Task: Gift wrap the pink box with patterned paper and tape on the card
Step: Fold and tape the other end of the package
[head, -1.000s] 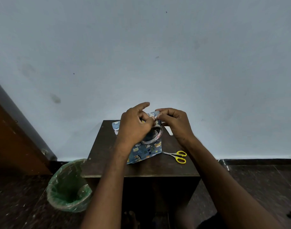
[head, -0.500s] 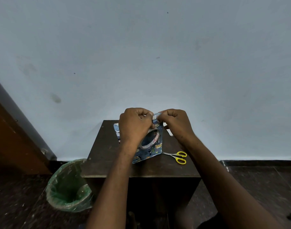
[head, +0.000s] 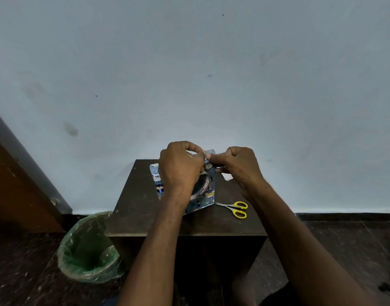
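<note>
A box wrapped in blue patterned paper (head: 202,200) lies on the small dark wooden table (head: 141,208). A roll of clear tape (head: 204,185) hangs above the wrapped box, mostly hidden behind my left hand (head: 180,166), whose curled fingers hold it. My right hand (head: 236,166) sits just to its right, fingers curled, pinching what looks like the tape's end where the two hands meet. The pink box itself is hidden under the paper. A white card (head: 227,176) peeks out behind my right wrist.
Yellow-handled scissors (head: 236,208) lie on the table's right part, near the wrapped box. A bin lined with a green bag (head: 88,250) stands on the floor left of the table. A pale wall runs right behind the table.
My left index finger has curled in. Both hands have closed and stayed above the wrapped box, with my right hand drawing slightly to the right away from the roll.
</note>
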